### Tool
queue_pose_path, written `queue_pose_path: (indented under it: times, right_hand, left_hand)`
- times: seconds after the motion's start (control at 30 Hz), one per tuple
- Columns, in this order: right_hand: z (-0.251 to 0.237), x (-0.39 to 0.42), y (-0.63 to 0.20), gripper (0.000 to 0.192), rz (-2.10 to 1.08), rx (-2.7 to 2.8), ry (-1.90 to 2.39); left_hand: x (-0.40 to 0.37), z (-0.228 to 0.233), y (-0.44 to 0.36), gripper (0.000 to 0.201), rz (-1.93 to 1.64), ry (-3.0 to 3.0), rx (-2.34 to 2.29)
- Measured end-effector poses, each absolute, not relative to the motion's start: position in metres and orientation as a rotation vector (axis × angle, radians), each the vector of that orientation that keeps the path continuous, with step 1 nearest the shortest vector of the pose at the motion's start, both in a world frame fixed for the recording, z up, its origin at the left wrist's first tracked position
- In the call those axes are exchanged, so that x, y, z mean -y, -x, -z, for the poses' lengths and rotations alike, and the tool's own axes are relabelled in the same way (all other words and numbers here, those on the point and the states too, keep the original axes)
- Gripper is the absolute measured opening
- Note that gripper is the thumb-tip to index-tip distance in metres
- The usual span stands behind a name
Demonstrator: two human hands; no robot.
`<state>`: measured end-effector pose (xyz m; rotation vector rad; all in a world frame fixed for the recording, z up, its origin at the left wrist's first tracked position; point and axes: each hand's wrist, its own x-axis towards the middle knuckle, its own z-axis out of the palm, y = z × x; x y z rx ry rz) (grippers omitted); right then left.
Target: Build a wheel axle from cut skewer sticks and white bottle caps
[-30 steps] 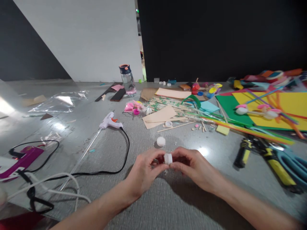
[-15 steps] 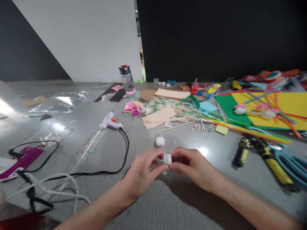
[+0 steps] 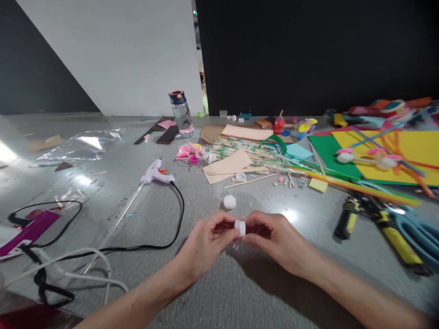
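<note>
A big grey table [image 3: 240, 292] is shining under lights; a white wall [image 3: 120, 55] and black wall [image 3: 308, 55] are standing far behind.

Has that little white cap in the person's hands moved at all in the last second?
No. The small white cap remains just below the loose white cap on the table.

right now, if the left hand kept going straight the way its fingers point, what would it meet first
The left hand points right, so it would first meet the small white cap it already pinches, then the right hand directly opposite, which also holds it.
</note>
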<state>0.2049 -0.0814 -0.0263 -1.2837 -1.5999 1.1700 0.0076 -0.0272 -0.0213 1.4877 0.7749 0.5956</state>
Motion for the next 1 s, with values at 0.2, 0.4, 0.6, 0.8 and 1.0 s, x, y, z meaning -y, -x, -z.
queue_pose_path:
  times: [0.2, 0.4, 0.6, 0.8, 1.0]
  right_hand:
    - [0.025, 0.083, -0.206, 0.002, -1.102, 1.650, 1.328]
    - [0.026, 0.083, -0.205, 0.003, -1.070, 1.681, 1.355]
    - [0.026, 0.083, -0.204, 0.004, -1.025, 1.700, 1.383]
    - [0.028, 0.084, -0.203, 0.006, -0.975, 1.722, 1.408]
    - [0.030, 0.084, -0.202, 0.005, -0.949, 1.733, 1.419]
  left_hand:
    - [0.027, 0.022, -0.009, 0.021, -0.578, -1.474, -0.813]
    - [0.028, 0.018, -0.009, 0.021, -0.554, -1.483, -0.856]
    - [0.028, 0.020, -0.010, 0.018, -0.577, -1.513, -0.868]
    - [0.030, 0.026, -0.012, 0.015, -0.613, -1.538, -0.862]
    - [0.032, 0.028, -0.014, 0.013, -0.629, -1.576, -0.869]
